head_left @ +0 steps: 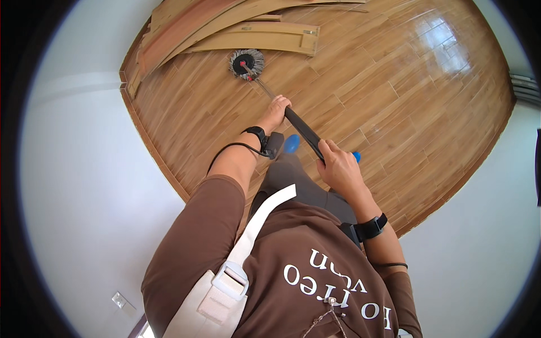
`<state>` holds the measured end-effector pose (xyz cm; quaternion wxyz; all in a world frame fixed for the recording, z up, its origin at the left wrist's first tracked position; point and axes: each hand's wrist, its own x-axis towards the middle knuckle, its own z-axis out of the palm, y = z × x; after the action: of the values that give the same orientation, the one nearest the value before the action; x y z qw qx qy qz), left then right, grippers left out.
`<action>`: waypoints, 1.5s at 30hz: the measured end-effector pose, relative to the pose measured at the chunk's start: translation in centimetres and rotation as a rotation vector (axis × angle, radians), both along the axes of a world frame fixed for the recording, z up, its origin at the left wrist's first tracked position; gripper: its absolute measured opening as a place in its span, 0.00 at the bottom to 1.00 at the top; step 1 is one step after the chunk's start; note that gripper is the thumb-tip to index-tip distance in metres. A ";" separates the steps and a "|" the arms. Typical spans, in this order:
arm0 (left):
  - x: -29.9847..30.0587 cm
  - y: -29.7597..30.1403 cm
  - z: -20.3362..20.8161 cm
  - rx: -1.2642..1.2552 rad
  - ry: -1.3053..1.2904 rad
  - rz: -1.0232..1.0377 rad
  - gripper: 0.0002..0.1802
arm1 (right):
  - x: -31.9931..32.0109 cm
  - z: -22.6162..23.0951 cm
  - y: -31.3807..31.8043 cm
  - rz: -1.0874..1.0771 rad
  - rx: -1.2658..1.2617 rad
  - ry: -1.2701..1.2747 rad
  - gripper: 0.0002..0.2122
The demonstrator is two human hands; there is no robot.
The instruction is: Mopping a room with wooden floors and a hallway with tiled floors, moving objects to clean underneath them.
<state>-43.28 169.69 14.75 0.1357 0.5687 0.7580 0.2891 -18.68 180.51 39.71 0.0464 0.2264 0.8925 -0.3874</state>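
A round mop (pixel 257 58) with grey strands and a black disc rests on the wood-look tiled floor, close to some boards. Its long handle slants back toward me. My left hand (pixel 275 111) is wrapped round the handle about midway, where the metal shaft meets the dark grip. Nearer my body, my right hand (pixel 339 166) grips the upper end of the handle. Both hands are closed, and the underside of each grip is hidden.
Long wooden boards (pixel 256 36) lie stacked at the far left along the skirting. White walls (pixel 73 141) rise on both sides. My feet in blue coverings (pixel 291 143) stand below the handle. Grey stacked pieces (pixel 525 89) are at the far right edge.
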 end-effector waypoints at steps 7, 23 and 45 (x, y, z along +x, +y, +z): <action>6.1 -0.6 3.4 -0.034 0.067 -0.091 0.05 | 1.4 10.4 -1.1 -0.120 0.092 -0.223 0.18; 0.8 -12.5 11.7 -0.076 -0.202 -0.390 0.04 | -3.0 15.2 -16.9 -0.358 0.083 -0.084 0.13; -4.7 -36.8 8.1 0.015 -0.445 -0.450 0.10 | -10.9 16.4 -39.2 -0.330 0.068 -0.278 0.16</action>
<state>-47.95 132.91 22.81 0.3547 0.6459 0.5626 0.3748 -29.60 141.34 56.09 0.0974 0.4220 0.8409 -0.3245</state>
